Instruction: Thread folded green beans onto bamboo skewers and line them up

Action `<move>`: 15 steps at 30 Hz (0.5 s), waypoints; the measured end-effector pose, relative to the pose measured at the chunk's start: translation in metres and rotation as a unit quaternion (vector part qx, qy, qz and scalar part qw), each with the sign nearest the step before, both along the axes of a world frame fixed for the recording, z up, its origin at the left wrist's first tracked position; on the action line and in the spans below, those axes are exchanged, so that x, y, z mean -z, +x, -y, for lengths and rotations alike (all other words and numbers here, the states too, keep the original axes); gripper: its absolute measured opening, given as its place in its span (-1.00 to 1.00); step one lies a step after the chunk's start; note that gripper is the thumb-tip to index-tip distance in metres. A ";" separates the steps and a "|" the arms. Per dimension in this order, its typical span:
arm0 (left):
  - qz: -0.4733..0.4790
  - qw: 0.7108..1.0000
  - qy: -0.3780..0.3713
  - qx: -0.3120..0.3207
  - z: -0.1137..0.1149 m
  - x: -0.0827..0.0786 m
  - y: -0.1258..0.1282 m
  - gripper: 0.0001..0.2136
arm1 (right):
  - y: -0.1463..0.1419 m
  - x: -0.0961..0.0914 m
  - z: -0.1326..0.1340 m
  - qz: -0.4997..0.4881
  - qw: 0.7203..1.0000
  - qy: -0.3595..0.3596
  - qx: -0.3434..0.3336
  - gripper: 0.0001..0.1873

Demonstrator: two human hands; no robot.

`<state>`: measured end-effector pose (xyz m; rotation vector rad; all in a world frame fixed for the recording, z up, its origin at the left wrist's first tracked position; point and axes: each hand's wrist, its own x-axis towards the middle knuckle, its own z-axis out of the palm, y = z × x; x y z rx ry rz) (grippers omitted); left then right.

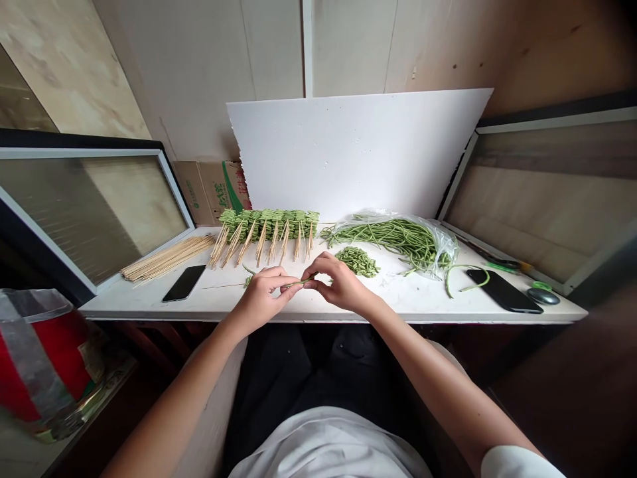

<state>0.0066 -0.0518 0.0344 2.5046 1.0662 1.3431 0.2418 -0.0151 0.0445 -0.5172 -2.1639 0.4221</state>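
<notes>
Just above the front edge of the white tabletop (398,307), the two hands sit close together with their fingers curled inward. The left hand (261,299) pinches a thin bamboo skewer (233,286) between thumb and fingertips, its bare end pointing out to the left. The right hand (343,284) pinches a green long bean (301,283) at the skewer's far end, and the two hands almost touch there.

Just left of the hands lies a black smartphone (184,283), with a bundle of loose skewers (168,257) beyond it. Straight ahead, a small heap of cut green beans (357,261) sits near the right hand. To its right, long green beans spill from a clear plastic bag (393,239), and one strand curls toward a second black smartphone (504,290).

Farther back, a tight row of bean-threaded skewers (269,229) lies with its wooden ends fanning toward the person. Farthest off, a white foam board (358,153) leans against the wall, with a cardboard box (212,191) at its left.
</notes>
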 end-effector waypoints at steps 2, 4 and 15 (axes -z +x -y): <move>-0.003 0.999 0.036 -0.003 -0.002 0.001 0.001 -0.85 | -0.001 0.000 0.000 0.001 1.000 0.014 0.005 -0.97; -0.006 0.998 0.060 -0.006 -0.003 0.003 0.002 -0.85 | -0.002 0.001 0.001 0.003 1.000 0.018 0.008 -0.93; 0.008 0.997 -0.060 0.041 0.002 0.002 0.009 -0.75 | -0.009 0.013 -0.001 -0.063 0.996 -0.060 -0.031 -0.83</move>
